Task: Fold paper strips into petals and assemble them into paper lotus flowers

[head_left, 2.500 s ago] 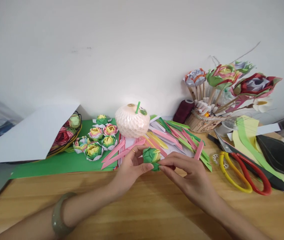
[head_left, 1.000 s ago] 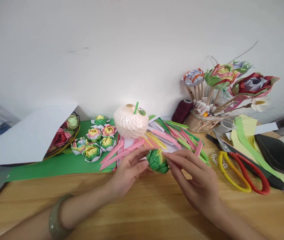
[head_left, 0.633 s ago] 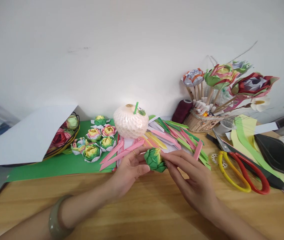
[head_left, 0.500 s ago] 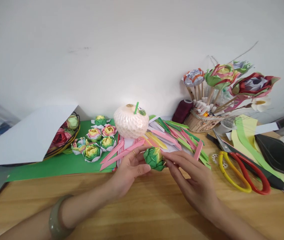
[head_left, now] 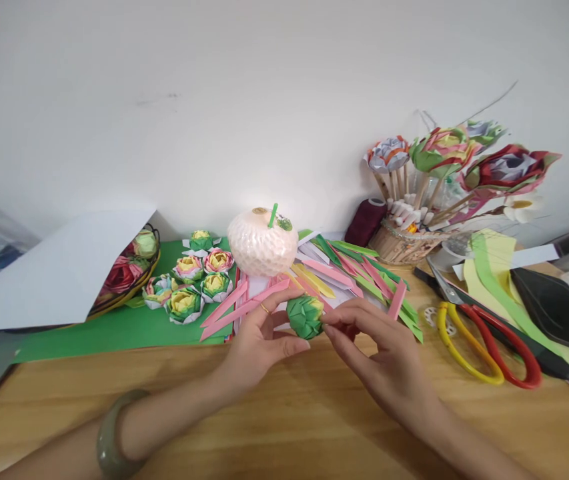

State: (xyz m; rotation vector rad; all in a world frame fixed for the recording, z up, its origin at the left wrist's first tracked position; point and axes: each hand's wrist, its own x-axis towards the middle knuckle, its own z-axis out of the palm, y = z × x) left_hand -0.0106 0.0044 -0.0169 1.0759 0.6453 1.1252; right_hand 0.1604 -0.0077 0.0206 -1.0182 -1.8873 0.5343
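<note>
A small green and yellow folded-paper flower [head_left: 305, 317] is held above the front of the wooden table. My left hand [head_left: 264, 337] grips it from the left, with the thumb below and the fingers behind. From the right, the pinched thumb and forefinger of my right hand [head_left: 374, 340] touch its petals. Folded pink paper strips [head_left: 244, 307] lie just behind my left hand. Further left, several finished paper flowers [head_left: 185, 303] rest on a green sheet [head_left: 114, 339].
A white textured round object [head_left: 263, 243] stands behind my hands. On the right are scissors [head_left: 489, 343], a black phone-like object [head_left: 559, 310], a maroon thread spool [head_left: 365, 223] and a wooden pot [head_left: 404, 243] of paper flowers. A basket [head_left: 151, 267] sits at left under white paper.
The green flower has turned and shifted slightly left in my left hand. My right fingertips have moved a little left and down along its right side.
</note>
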